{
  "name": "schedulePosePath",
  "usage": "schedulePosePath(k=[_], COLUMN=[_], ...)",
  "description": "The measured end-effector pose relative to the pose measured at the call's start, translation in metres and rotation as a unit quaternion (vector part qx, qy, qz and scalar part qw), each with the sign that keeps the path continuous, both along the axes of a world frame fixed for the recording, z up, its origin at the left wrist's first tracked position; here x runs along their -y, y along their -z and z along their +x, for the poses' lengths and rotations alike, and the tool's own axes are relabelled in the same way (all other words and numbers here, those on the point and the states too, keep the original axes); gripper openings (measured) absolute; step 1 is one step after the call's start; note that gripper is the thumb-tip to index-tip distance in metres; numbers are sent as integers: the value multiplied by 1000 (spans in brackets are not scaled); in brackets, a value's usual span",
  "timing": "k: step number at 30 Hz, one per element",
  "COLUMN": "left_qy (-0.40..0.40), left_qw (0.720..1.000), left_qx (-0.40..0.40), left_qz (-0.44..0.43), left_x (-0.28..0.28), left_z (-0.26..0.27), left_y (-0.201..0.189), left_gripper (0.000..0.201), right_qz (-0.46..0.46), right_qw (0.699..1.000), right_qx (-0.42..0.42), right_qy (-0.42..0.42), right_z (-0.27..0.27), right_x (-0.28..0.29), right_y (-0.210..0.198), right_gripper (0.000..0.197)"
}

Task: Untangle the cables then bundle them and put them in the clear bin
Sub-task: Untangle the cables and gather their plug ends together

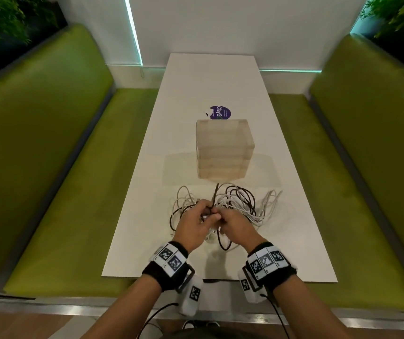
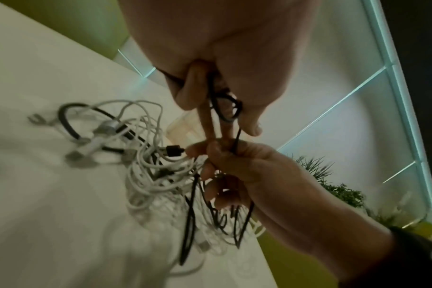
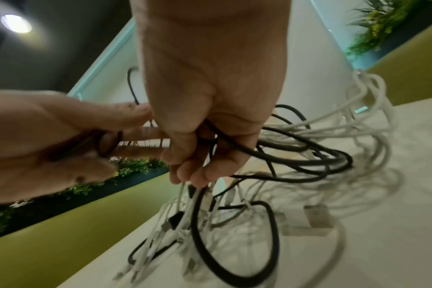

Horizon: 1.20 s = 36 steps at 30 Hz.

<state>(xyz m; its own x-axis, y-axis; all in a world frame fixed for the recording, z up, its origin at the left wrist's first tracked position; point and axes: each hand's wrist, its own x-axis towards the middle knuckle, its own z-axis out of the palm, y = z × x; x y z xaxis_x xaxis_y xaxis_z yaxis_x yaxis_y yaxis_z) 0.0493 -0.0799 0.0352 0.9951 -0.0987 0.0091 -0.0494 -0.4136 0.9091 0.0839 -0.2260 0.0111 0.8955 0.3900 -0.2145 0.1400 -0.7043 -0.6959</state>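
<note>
Head view: the tangle of black and white cables lies spread on the white table, just in front of the clear bin, which stands apart from it farther up the table. The left hand and the right hand meet over the near side of the heap, both pinching a black cable whose free stretch rises from the fingers toward the bin. Left wrist view: the left hand's fingers are curled round a small loop of the black cable, while the right hand, below, closes on the strand leading down into the pile; the cable's long axis runs roughly straight between the two hands. Right wrist view: the right hand grips several black and white strands at once. The step looks like freeing the black cable; it would likely go best by letting go of the spare strands and feeding the loop out slackly, since pulling hard may tighten knots.
</note>
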Motion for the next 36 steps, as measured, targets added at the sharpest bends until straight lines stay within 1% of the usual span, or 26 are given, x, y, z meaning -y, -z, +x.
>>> schedulePosePath(k=[2, 5, 6, 9, 13, 14, 15, 16, 17, 18, 19, 20, 21, 22, 23, 24, 25, 26, 27, 28, 30, 31, 32, 34, 36], left_qy=[-43, -85, -88, -90, -156, -167, -166, -152, -119, -81, -43, -5, 29, 60, 89, 115, 138, 156, 159, 149, 102, 74, 46, 13, 0], left_qw=[997, 974, 968, 961, 937, 937, 948, 967, 985, 996, 994, 980, 955, 932, 919, 919, 927, 941, 955, 969, 986, 990, 992, 995, 995], left_qx=[4, -19, -19, -12, -2, 12, 30, 51, 61, 43, -1, -56, -102, -127, -138, -143, -149, -149, -145, -142, -132, -124, -114, -98, -96], left_qz=[-62, -208, -232, -260, -313, -306, -270, -198, -106, -4, 96, 192, 277, 335, 359, 350, 316, 262, 203, 139, 28, -7, -29, -28, -9], left_x=[7, 6, 4, -4, -24, -31, -37, -43, -46, -49, -50, -50, -48, -45, -42, -39, -38, -40, -42, -45, -55, -61, -69, -84, -96], left_z=[1, 3, 2, -4, -6, -6, -5, -4, -3, -2, 0, 1, 2, 3, 4, 5, 6, 6, 4, 3, -2, -5, -7, -10, -15], left_y=[-8, -19, -23, -38, -59, -60, -60, -57, -53, -47, -41, -33, -26, -17, -10, -5, -3, -2, -5, -8, -22, -30, -35, -44, -49], left_gripper=[15, 12, 11, 11, 15, 13, 11, 8, 6, 16, 32, 46, 53, 52, 43, 31, 21, 17, 23, 29, 26, 24, 24, 24, 25], right_qz=[6, 98, 123, 155, 206, 211, 218, 219, 217, 210, 204, 198, 199, 198, 196, 187, 182, 176, 171, 163, 158, 163, 173, 222, 307], right_qw=[1000, 993, 988, 980, 956, 954, 954, 958, 963, 969, 974, 977, 978, 980, 980, 982, 983, 983, 983, 982, 979, 977, 974, 962, 929], right_qx=[-5, -43, -53, -66, -90, -89, -80, -65, -46, -24, -4, 2, -8, -19, -24, -16, -5, 4, 8, 7, -4, -21, -48, -108, -183], right_qy=[15, 59, 73, 106, 188, 194, 189, 174, 152, 126, 100, 75, 53, 33, 21, 21, 33, 51, 71, 93, 131, 139, 139, 117, 95], right_z=[-2, 0, 3, 9, 18, 20, 21, 21, 20, 17, 16, 13, 12, 11, 10, 10, 12, 14, 16, 17, 20, 22, 23, 22, 17], right_x=[-3, -4, -3, 1, 8, 9, 9, 8, 5, 2, 0, -1, -2, -2, -2, -1, 0, 3, 7, 11, 21, 25, 29, 33, 38], right_y=[-2, -2, -1, 3, 3, 3, 4, 3, 1, -2, -5, -9, -12, -13, -13, -13, -11, -10, -7, -5, 1, 3, 4, -2, -13], right_gripper=[18, 15, 12, 13, 16, 16, 17, 17, 19, 22, 24, 25, 28, 35, 40, 39, 34, 30, 28, 27, 26, 26, 28, 35, 41])
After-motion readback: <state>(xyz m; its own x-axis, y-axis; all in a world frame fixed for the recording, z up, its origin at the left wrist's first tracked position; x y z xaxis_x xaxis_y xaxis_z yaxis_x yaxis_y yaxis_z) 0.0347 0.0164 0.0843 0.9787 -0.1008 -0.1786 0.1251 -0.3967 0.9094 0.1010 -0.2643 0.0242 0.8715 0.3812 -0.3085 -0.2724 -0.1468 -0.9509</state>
